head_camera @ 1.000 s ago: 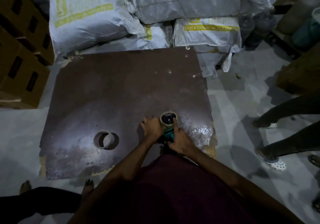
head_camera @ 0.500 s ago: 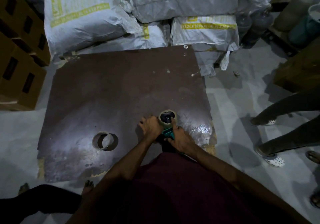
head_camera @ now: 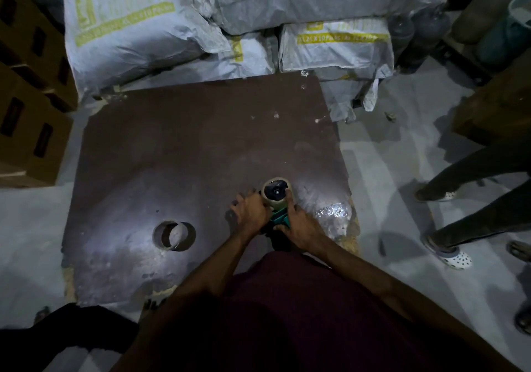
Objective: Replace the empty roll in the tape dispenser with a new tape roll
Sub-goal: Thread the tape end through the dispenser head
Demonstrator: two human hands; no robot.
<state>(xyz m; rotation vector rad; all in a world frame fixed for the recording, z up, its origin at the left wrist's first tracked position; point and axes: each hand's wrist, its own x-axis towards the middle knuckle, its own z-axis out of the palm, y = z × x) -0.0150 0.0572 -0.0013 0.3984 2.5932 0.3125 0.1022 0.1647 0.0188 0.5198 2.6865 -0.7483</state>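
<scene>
surface: dark brown board (head_camera: 184, 153) lying on the floor
dispenser: teal tape dispenser (head_camera: 280, 219) near board's right edge, toward the near right corner
new roll: tape roll (head_camera: 276, 192) sits on dispenser's far end
left hand (head_camera: 250, 212): fingers wrapped on roll's left side
right hand (head_camera: 300, 226): fingers clamped on dispenser, index finger on roll's right rim
empty core (head_camera: 169, 235): on board, near left part, well apart from hands
backdrop: white sacks (head_camera: 138, 26) past the far edge
</scene>
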